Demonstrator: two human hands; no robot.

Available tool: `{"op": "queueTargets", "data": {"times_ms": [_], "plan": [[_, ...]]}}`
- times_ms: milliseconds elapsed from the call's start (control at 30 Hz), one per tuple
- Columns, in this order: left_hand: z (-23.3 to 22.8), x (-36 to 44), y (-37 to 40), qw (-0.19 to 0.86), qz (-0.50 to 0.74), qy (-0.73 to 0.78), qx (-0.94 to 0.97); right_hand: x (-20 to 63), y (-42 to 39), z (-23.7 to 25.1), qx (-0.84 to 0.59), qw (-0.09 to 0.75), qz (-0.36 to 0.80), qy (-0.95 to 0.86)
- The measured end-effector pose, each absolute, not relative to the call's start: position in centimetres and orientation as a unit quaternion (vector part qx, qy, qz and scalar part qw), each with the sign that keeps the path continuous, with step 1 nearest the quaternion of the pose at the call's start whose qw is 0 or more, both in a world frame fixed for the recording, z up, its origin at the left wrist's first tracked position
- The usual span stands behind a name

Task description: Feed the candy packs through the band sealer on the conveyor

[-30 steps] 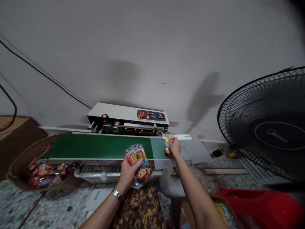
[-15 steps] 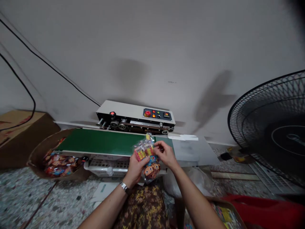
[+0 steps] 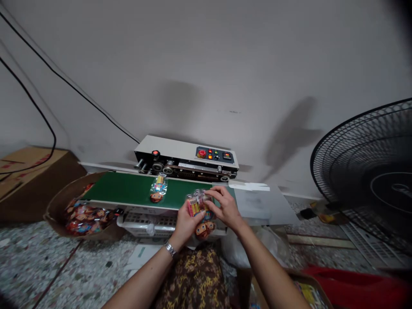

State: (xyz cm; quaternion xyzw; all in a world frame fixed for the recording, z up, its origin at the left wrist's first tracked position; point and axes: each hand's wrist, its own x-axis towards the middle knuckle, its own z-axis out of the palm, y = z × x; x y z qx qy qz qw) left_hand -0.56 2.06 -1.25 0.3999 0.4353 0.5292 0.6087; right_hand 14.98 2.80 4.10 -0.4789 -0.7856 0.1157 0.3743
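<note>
My left hand grips a small stack of clear toy packets printed with cartoon heads, held just in front of the green conveyor belt. Fingers of my right hand pinch the top packet of that stack from the right. One packet lies alone on the belt, near the rollers of the grey sealing machine behind it. A steel watch sits on my left wrist.
A cardboard box with several finished packets stands under the belt's left end. A grey feed plate extends right of the belt. A large black fan fills the right. A red crate is at lower right. Another carton stands far left.
My right hand left the packet it laid on the feed plate and came back to the stack. That packet has ridden left along the belt. The view shifted slightly left.
</note>
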Motion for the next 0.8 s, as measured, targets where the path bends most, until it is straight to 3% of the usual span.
{"op": "queueTargets", "data": {"times_ms": [233, 400, 533, 800], "plan": [[-1.3, -0.8, 2.1, 0.604, 0.527, 0.418, 0.428, 14.8, 2.8, 4.1, -0.465, 0.351, 0.113, -0.805], [-0.7, -0.8, 2.2, 0.622, 0.541, 0.406, 0.394, 14.9, 1.9, 2.5, -0.543, 0.443, 0.192, -0.687], [-0.2, -0.4, 2.1, 0.639, 0.547, 0.395, 0.369, 14.7, 1.3, 0.5, -0.582, 0.469, 0.272, -0.606], [-0.9, 0.1, 2.0, 0.638, 0.559, 0.418, 0.324, 16.6, 2.4, -1.0, -0.628, 0.544, 0.231, -0.506]]}}
